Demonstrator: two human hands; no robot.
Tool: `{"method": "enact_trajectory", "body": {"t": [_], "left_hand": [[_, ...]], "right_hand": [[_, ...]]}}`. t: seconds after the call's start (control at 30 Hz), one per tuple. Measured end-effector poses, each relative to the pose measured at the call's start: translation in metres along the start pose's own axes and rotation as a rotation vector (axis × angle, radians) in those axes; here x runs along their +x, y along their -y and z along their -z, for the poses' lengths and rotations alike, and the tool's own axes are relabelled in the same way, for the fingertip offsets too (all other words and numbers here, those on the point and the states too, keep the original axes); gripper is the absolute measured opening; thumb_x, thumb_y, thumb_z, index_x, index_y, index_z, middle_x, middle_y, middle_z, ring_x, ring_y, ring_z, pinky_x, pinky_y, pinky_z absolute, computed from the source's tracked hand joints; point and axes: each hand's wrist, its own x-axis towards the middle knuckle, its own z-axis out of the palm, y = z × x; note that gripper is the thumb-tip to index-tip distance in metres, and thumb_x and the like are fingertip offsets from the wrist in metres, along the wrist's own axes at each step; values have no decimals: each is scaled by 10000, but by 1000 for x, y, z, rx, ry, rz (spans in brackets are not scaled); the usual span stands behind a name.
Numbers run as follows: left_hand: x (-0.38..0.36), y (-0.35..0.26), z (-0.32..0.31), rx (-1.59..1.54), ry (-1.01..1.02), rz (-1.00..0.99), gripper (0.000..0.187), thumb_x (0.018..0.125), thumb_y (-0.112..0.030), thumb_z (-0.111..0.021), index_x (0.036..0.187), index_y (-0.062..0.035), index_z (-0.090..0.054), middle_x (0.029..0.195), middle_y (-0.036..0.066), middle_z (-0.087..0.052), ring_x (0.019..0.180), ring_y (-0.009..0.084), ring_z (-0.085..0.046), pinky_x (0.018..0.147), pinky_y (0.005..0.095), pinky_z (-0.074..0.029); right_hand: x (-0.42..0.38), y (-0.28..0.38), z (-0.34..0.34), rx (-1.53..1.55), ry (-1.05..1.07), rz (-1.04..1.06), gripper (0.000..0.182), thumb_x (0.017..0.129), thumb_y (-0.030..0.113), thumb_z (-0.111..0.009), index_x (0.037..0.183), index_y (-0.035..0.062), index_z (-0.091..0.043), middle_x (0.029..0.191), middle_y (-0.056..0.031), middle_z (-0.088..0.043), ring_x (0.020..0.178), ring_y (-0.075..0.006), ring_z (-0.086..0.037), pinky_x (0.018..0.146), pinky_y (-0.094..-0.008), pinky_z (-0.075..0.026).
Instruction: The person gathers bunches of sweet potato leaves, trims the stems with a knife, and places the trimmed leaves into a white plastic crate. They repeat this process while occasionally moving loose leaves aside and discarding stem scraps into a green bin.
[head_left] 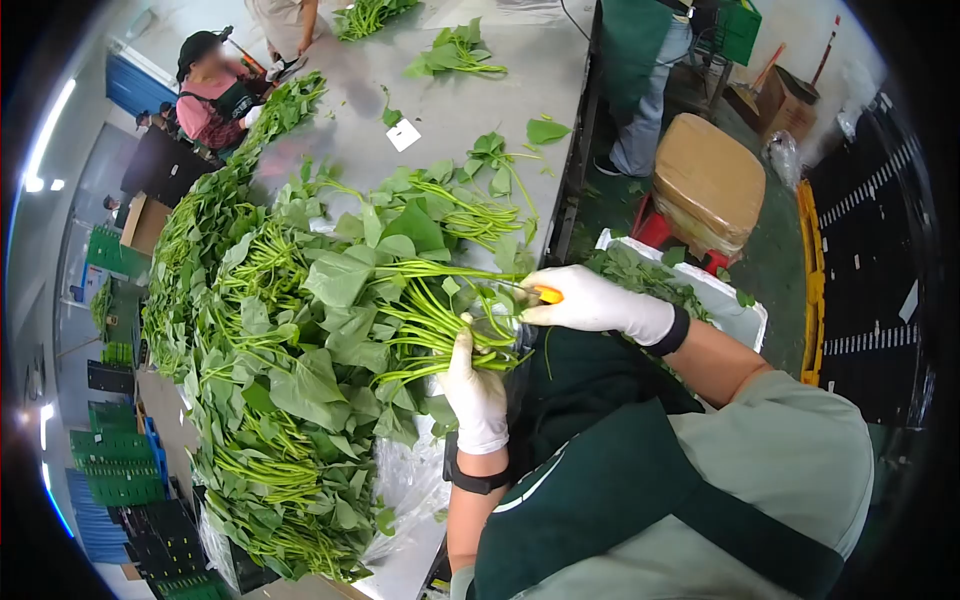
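Note:
My left hand [474, 398], in a white glove, is closed around a bunch of long-stemmed leafy greens [430, 322]. The cut-looking stem ends point right, and broad leaves spread to the left. My right hand [590, 300], also gloved in white, grips a small orange-handled knife [547, 294] beside the upper stems. Most of its handle is hidden in my fingers, and its thin blade is hard to make out among the stems. A long heap of the same greens [270, 400] lies left of my hands.
The metal table [350, 95] carries loose greens [457, 52] and a white card [403, 135]. A white foam box [745, 310] holding leaves stands at my right, near a wrapped brown stool [708, 185]. Co-workers [215, 95] stand at the far end.

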Motion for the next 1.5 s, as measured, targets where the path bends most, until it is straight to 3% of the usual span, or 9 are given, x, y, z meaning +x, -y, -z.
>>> {"method": "enact_trajectory", "body": {"t": [0.13,0.3,0.33,0.47,0.7,0.97,1.17,1.37,1.5], "left_hand": [[8,12,16,-17,61,28,306,916,-19,-559,1220,-12,-525,1108,75,-609,965,175,-609,861,332,-506],[-1,8,10,68,45,-63,350,886,5,-583,1229,-31,-525,1138,76,-607,1011,184,-592,900,348,-486],[-4,7,8,69,36,-53,350,886,5,-583,1229,-31,-525,1138,76,-607,1011,184,-592,900,348,-486],[-8,9,1,96,74,-93,336,866,55,-588,1187,-20,-525,1074,61,-600,958,147,-574,881,292,-462],[-2,12,18,41,-30,-139,301,868,47,-596,1152,-35,-540,1038,41,-604,902,123,-564,839,268,-454],[-4,21,8,33,10,-183,306,871,42,-609,1152,-64,-549,1062,33,-606,871,113,-551,770,260,-463],[-7,7,8,-20,-1,-251,294,879,47,-596,1144,-65,-540,1067,43,-600,843,114,-534,779,262,-455],[-13,8,14,-19,72,-109,314,885,51,-586,1172,-64,-532,1099,56,-605,856,124,-551,790,273,-467],[-19,12,17,-38,76,-69,341,874,52,-592,1188,-60,-524,1104,62,-599,855,122,-552,776,257,-465]], "right_hand": [[-1,17,-12,432,241,-324,264,879,286,-694,954,45,-618,728,39,-568,563,-33,-442,478,-218,-363],[5,-9,-25,-21,75,-75,307,831,278,-695,849,-11,-595,655,-127,-582,528,-166,-499,529,-326,-437],[4,-9,-25,-91,34,-19,303,788,280,-678,804,-11,-593,673,-208,-581,540,-293,-552,561,-382,-458],[1,2,-23,-270,72,-24,289,772,295,-643,792,9,-607,695,-225,-605,677,-407,-620,596,-444,-481],[-3,-13,-11,-217,-330,-56,233,826,207,-656,894,-14,-623,713,-196,-617,620,-333,-618,586,-378,-484],[-28,2,-8,-202,146,-125,246,836,131,-601,1035,-7,-562,930,-201,-665,875,-346,-660,790,-373,-521],[-49,-49,10,-489,50,-436,188,826,181,-569,945,35,-575,827,-242,-638,833,-432,-627,721,-477,-493],[-15,-6,15,-430,-262,130,209,816,186,-631,996,81,-627,932,-140,-641,838,-345,-638,718,-383,-521],[29,-12,-26,-352,-99,259,342,818,239,-665,1121,85,-622,1021,-106,-651,903,-297,-648,774,-362,-530]]}}
